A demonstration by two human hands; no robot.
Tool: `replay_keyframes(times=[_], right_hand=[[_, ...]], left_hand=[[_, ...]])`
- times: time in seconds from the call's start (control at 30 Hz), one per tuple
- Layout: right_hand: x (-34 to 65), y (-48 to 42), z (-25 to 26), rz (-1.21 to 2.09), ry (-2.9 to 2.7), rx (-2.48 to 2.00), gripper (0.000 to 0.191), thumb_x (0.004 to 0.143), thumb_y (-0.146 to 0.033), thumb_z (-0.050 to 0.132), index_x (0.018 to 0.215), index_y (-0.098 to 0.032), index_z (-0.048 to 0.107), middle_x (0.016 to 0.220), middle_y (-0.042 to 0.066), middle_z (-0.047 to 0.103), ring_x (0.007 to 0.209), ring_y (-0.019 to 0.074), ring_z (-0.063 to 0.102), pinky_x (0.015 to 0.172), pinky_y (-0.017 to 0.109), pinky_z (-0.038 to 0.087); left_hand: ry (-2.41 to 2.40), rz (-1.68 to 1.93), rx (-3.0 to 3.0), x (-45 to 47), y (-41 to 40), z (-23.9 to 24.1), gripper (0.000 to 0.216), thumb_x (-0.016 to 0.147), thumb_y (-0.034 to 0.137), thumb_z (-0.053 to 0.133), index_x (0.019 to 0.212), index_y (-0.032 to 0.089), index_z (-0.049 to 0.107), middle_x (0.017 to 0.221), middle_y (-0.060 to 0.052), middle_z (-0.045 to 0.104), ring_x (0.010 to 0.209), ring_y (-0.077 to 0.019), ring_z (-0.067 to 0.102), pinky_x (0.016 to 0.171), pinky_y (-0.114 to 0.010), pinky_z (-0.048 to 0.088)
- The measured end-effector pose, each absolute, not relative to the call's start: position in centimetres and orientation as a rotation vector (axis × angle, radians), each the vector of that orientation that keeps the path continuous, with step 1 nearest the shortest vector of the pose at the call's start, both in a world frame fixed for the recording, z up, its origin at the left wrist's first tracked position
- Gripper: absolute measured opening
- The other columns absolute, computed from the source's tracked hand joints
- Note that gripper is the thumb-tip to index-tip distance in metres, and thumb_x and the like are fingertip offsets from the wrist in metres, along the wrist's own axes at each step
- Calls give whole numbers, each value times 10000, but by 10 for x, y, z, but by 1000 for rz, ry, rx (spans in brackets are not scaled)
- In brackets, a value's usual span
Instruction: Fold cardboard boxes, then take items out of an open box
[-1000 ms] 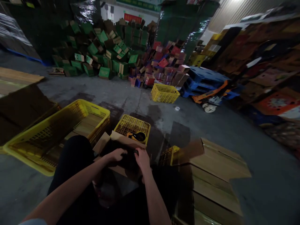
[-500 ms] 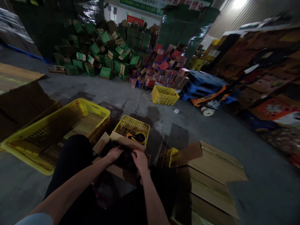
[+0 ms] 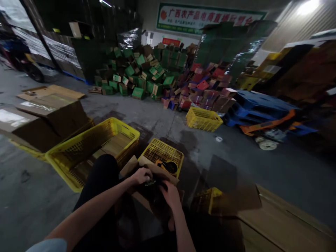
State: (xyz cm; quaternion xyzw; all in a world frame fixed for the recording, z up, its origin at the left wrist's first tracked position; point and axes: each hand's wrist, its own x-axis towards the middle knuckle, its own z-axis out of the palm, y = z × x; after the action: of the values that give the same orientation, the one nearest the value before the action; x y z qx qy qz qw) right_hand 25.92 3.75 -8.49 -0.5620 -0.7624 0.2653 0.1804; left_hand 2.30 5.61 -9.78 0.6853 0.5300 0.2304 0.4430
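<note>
Whse floor (image 3: pixel 236 157): L hand (image 3: pixel 142 176), R hand (image 3: pixel 171 194) at cardboard box (image 3: pixel 158 169)

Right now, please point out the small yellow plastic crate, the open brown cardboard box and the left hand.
small yellow plastic crate (image 3: pixel 160 153): head view, perforated top
open brown cardboard box (image 3: pixel 129 167): head view, left flap
left hand (image 3: pixel 141 175): head view, knuckles

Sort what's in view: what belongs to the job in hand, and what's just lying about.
In hand: left hand, right hand, cardboard box.
Lying about: tape dispenser, small yellow crate, large yellow crate, blue pallets, green boxes.
</note>
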Motion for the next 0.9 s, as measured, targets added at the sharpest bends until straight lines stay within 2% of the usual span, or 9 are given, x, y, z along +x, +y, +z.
replay_keyframes(times=[0.17, 0.27, 0.33, 0.4, 0.47, 0.63, 0.77, 0.9], right_hand=[[252, 36, -64, 1105, -1965, -1282, 559, 822, -501, 675, 1311, -237, 615, 1345, 86, 648, 1265, 281, 589, 1096, 421, 442], [251, 35, -59, 1234, -1855, -1311, 521, 826, -548, 654, 1240, -232, 648, 1235, 74, 707, 1165, 280, 648, 1022, 396, 500], [253, 37, -61, 1212, -1835, -1426, 466, 824, -580, 640, 1131, -235, 695, 1126, 75, 745, 1083, 297, 682, 972, 407, 522], [255, 40, -64, 1144, -1842, -1516, 427, 795, -593, 656, 1035, -247, 729, 1047, 82, 764, 1031, 320, 699, 947, 425, 528], [257, 42, -63, 1130, -1849, -1521, 416, 768, -584, 681, 1016, -258, 750, 1049, 87, 769, 1044, 332, 698, 959, 431, 524], [256, 34, -46, 1424, -1642, -1461, 477, 741, -583, 721, 1081, -252, 768, 1175, 77, 747, 1151, 326, 665, 962, 399, 542], [256, 29, -40, 1640, -1362, -1441, 547, 716, -580, 768, 1125, -217, 766, 1104, 86, 769, 1073, 328, 696, 872, 382, 575], [260, 32, -47, 1550, -1396, -1490, 520, 678, -565, 800, 1056, -209, 790, 1028, 82, 781, 1014, 321, 704, 790, 354, 569]], left_hand=[[1052, 697, 1459, 23, 56, -82, 357, 833, 343, 664, 1107, 120, 713, 965, -92, 721, 855, -195, 671, 756, -296, 548], [880, 789, 1115, 30, 52, -84, 509, 745, 495, 777, 1089, 127, 709, 963, -100, 695, 845, -201, 661, 712, -312, 563], [880, 833, 1011, 37, 50, -89, 578, 726, 569, 778, 1128, 162, 699, 1035, -97, 679, 902, -215, 650, 714, -332, 576], [941, 821, 1005, 43, 48, -96, 641, 666, 549, 829, 1192, 210, 687, 1121, -85, 670, 929, -228, 647, 705, -342, 584], [994, 799, 1090, 47, 48, -103, 640, 646, 504, 847, 1187, 194, 705, 1083, -86, 693, 896, -230, 656, 706, -333, 578], [1208, 835, 1183, 44, 50, -111, 459, 787, 462, 677, 1100, 132, 740, 923, -77, 716, 787, -207, 653, 650, -303, 562], [1321, 818, 1191, 40, 51, -113, 386, 833, 399, 585, 1023, 99, 737, 820, -57, 693, 686, -187, 636, 602, -304, 559], [1450, 777, 1266, 37, 52, -115, 266, 806, 283, 583, 923, 111, 750, 804, -46, 709, 769, -199, 652, 725, -303, 554]])
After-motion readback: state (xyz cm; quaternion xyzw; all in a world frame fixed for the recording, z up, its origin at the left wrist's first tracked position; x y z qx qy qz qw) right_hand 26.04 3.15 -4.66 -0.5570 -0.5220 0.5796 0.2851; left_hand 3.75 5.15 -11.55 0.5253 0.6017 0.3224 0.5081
